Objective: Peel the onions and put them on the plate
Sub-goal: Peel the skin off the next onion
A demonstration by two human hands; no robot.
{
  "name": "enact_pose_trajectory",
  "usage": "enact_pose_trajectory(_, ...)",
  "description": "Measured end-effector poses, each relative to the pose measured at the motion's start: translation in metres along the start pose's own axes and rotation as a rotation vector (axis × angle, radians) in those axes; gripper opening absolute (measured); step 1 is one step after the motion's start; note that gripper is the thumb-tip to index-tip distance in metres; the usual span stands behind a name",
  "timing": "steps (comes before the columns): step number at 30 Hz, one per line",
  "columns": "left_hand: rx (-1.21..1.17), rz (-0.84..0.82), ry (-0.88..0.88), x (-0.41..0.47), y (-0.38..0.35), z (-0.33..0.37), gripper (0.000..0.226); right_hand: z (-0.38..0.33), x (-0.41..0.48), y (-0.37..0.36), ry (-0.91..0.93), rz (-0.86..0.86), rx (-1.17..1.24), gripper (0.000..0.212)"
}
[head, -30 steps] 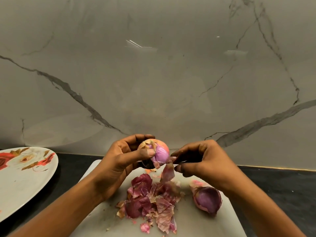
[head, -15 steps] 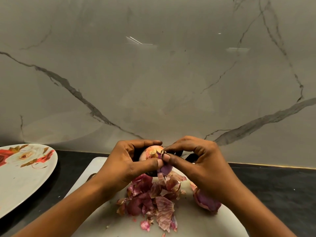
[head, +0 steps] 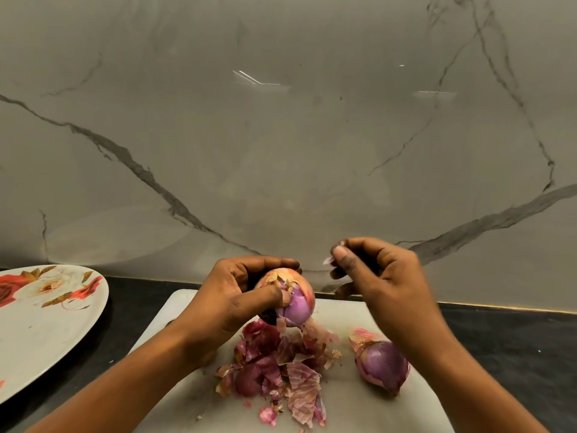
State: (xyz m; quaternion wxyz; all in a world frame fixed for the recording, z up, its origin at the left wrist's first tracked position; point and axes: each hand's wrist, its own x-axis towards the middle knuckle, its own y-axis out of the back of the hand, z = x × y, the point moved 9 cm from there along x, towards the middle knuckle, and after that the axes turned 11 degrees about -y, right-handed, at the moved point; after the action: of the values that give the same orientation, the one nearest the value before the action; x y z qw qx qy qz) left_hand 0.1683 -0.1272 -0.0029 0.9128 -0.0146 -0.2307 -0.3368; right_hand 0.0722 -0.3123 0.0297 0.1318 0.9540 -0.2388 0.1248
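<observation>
Board (head: 352, 407): white, rounded corners, lying flat on the counter, lightly stained and speckled.
Counter (head: 499, 354): black, glossy, running the full width beneath the wall; a few pale specks at right.
Wall (head: 281, 151): grey marble-look slab, polished, filling the upper frame.
Left vein (head: 137, 165): dark, descending diagonally from the left edge toward the centre.
Right vein (head: 487, 223): thick, dark, rising toward the right edge; thinner branching lines above it.
Trim (head: 499, 307): thin gold line where wall meets counter.
Glare (head: 249, 79): short white streaks on the wall, upper centre.
</observation>
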Motion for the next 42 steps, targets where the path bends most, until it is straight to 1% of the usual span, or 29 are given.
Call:
enact_pose_trajectory(2,-0.008,-0.012,0.014,-0.001,-0.002,-0.001,0.048,-0.001,0.001,0.008,-0.005,0.026,-0.007,0.008)
enact_pose_trajectory(5,-0.020,-0.025,0.030,-0.001,-0.004,-0.002,0.055,0.001,-0.002,-0.002,-0.012,-0.035,-0.107,0.010)
enact_pose_trajectory(8,-0.058,-0.018,0.050,-0.001,-0.004,-0.002,0.057,0.006,-0.001,-0.006,-0.020,-0.051,-0.179,0.013)
enact_pose_trajectory(11,-0.041,-0.001,0.053,-0.001,-0.001,-0.003,0.055,0.006,0.001,-0.004,-0.042,-0.054,-0.148,0.003)
enact_pose_trajectory(13,-0.030,-0.004,0.055,0.000,-0.001,-0.005,0.053,0.005,0.000,-0.004,-0.037,-0.042,-0.159,0.016)
enact_pose_trajectory(14,-0.027,-0.004,0.056,-0.001,-0.001,-0.005,0.052,0.005,0.001,-0.005,-0.032,-0.038,-0.172,0.017)
enact_pose_trajectory(16,-0.012,-0.010,0.062,-0.002,-0.001,-0.005,0.051,0.002,0.000,-0.006,-0.010,-0.044,-0.182,0.006)
enact_pose_trajectory(17,-0.001,-0.023,0.063,-0.002,-0.002,-0.004,0.050,0.000,-0.001,-0.007,-0.001,-0.063,-0.175,0.004)
enact_pose_trajectory(20,0.022,-0.063,0.049,-0.003,-0.006,0.000,0.049,-0.005,-0.006,-0.018,0.032,-0.180,-0.157,0.016)
enact_pose_trajectory(22,0.037,-0.077,0.054,-0.004,-0.007,0.001,0.050,-0.010,-0.012,-0.027,0.087,-0.261,-0.189,0.021)
enact_pose_trajectory(25,0.043,-0.098,0.061,-0.005,-0.009,0.001,0.054,-0.015,-0.016,-0.031,0.178,-0.307,-0.247,0.025)
enact_pose_trajectory(28,0.008,-0.119,0.052,-0.004,-0.010,0.001,0.052,-0.019,-0.018,-0.033,0.248,-0.335,-0.271,0.026)
enact_pose_trajectory(32,-0.014,-0.119,0.034,-0.002,-0.011,0.000,0.053,-0.022,-0.018,-0.032,0.315,-0.292,-0.295,0.021)
enact_pose_trajectory(37,-0.026,-0.089,0.019,-0.001,-0.009,0.001,0.048,-0.025,-0.019,-0.030,0.388,-0.175,-0.361,0.014)
enact_pose_trajectory(40,-0.031,-0.093,0.008,-0.001,-0.008,0.003,0.048,-0.022,-0.019,-0.028,0.348,-0.132,-0.340,0.012)
enact_pose_trajectory(42,-0.044,-0.093,0.002,0.000,-0.008,0.005,0.049,-0.018,-0.016,-0.027,0.285,-0.130,-0.285,0.011)
